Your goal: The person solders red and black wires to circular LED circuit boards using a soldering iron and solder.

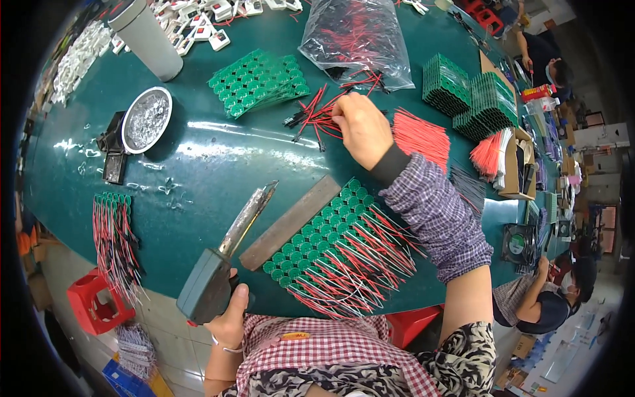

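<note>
My left hand [231, 319] is wrapped round the handle of a dark green soldering gun [206, 281]. Its long metal tip slants up and to the right, over the table. Further off, my right hand [362, 129] reaches into a loose pile of red and black wires with small black connectors [311, 118]. Its fingers are pinched on wires there, though the fingertips are partly hidden. Between the hands, a panel of round green circuit boards [317, 235] lies slantwise against a dark bar [290, 223]. Red, white and black wires [360, 268] fan out from the panel's near side.
A round tin of silvery metal [147, 120] sits by a small black stand [114, 165]. Behind are a grey cylinder [147, 41], more green panels [258, 83] and a clear bag of wires [357, 40]. Red wires [421, 140] and stacked panels [446, 85] lie right. Two people are at far right.
</note>
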`<state>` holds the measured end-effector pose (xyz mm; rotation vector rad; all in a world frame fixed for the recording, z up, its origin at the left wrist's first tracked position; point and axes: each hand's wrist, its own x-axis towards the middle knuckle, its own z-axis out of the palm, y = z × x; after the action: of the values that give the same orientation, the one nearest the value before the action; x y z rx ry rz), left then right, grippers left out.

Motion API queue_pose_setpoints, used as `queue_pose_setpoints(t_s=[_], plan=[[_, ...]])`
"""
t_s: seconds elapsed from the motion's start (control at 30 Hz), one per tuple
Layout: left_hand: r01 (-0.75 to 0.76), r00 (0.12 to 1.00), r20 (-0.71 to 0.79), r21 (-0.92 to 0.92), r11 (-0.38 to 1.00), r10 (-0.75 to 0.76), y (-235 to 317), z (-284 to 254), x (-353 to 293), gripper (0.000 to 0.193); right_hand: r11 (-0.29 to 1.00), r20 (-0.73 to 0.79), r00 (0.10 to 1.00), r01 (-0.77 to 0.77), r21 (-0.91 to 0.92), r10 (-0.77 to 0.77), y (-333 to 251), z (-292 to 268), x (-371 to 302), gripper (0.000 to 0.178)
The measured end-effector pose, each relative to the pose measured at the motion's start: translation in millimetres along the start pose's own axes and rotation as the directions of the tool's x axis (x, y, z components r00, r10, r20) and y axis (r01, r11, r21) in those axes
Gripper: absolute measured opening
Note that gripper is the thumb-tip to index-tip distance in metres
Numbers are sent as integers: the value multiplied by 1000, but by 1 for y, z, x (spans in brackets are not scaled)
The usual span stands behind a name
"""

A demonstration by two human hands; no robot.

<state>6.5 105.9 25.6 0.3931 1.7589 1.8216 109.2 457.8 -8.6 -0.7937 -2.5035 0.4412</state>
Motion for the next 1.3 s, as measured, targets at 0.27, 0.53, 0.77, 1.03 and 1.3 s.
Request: queue_pose_setpoints(t_s=[0.27,0.53,0.77,1.03,1.3], plan=[[69,997,25,46,997,-70,0,0,3,40,952,83,990,-129,277,110,-45,-64,-40,11],[-96,969,239,135,986,61,-15,8,9,48,964,75,986,-163,210,150,-58,-74,-103,23],[-59,896,439,255,965,-61,12,28,16,41,907,-78,929,-332,258,362,-57,-50,-143,17],[34,887,413,393,919,-209,7,37,17,44,753,-73,800,-525,397,596,-65,-37,-146,8],[-38,909,398,368,929,-121,6,62,22,24,783,-97,818,-498,374,567,-60,-34,-147,7]])
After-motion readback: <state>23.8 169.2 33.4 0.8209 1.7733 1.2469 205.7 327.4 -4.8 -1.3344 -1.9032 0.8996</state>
